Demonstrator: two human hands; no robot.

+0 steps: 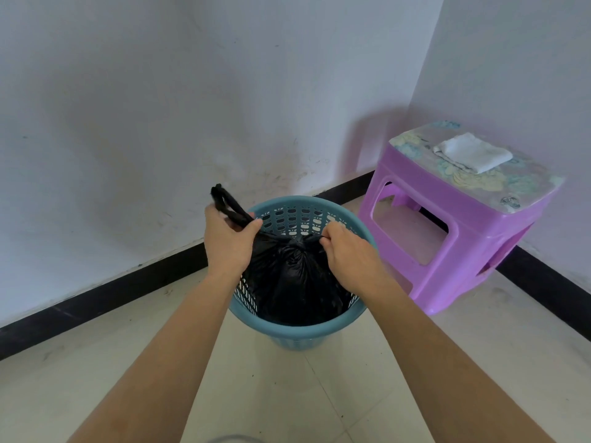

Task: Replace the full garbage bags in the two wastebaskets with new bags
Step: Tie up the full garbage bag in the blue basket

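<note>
A blue perforated wastebasket (289, 329) stands on the tiled floor near the room's corner. Inside it sits a full black garbage bag (294, 282), gathered to a knot at its top. My left hand (228, 239) grips one twisted handle of the bag, whose loop sticks up past my fingers to the upper left. My right hand (347, 254) pinches the other handle at the knot on the right side. Both hands are over the basket's opening. Only one wastebasket is in view.
A purple plastic stool (447, 238) stands just right of the basket, in the corner, with a folded white cloth or bag (473, 151) on its patterned top. White walls with black skirting close in behind and to the right. Tiled floor lies toward me.
</note>
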